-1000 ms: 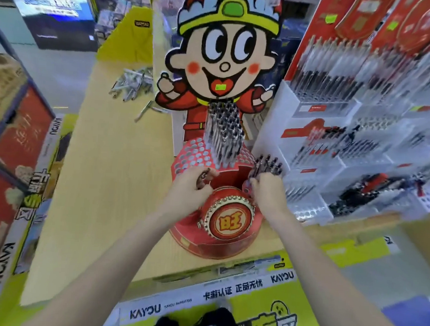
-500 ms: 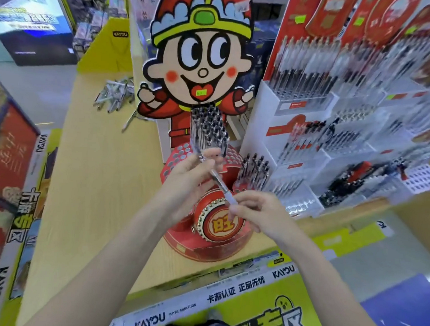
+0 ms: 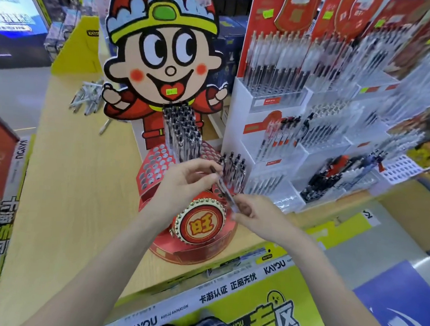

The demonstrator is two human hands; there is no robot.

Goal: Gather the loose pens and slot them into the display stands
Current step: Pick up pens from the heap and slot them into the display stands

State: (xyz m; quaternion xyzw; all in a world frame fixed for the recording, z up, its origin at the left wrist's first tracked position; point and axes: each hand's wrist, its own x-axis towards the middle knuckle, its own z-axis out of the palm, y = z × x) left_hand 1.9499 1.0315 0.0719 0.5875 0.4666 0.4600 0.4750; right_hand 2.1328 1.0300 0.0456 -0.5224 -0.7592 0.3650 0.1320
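Head view is showing, at far left on the wooden shelf top [image 3: 64, 178], a heap of loose pens [image 3: 87, 97] lying beside the cartoon cut-out [image 3: 162, 53], well apart from the hands, with one stray pen [image 3: 105, 127] nearer. Moving right, the red round stand [image 3: 192, 227] is sitting at the shelf's front edge, its upper tier of holes [image 3: 156, 164] mostly unfilled, with a dense cluster of pens [image 3: 183, 133] standing at the back.

Over the stand, the left hand [image 3: 185, 183] is pinching the dark upper end of a clear pen [image 3: 224, 186] between thumb and fingertips, while the right hand [image 3: 253, 213] is pinching its lower end, so the pen is slanting between them. The step looks like orienting one pen before seating it; next, it probably needs turning upright, tip down, and aiming at a free hole.

A small row of seated pens [image 3: 234, 166] is standing just behind the held pen and could get knocked. Further right, white tiered racks [image 3: 265, 140] of pens are crowding close, leaving little elbow room.
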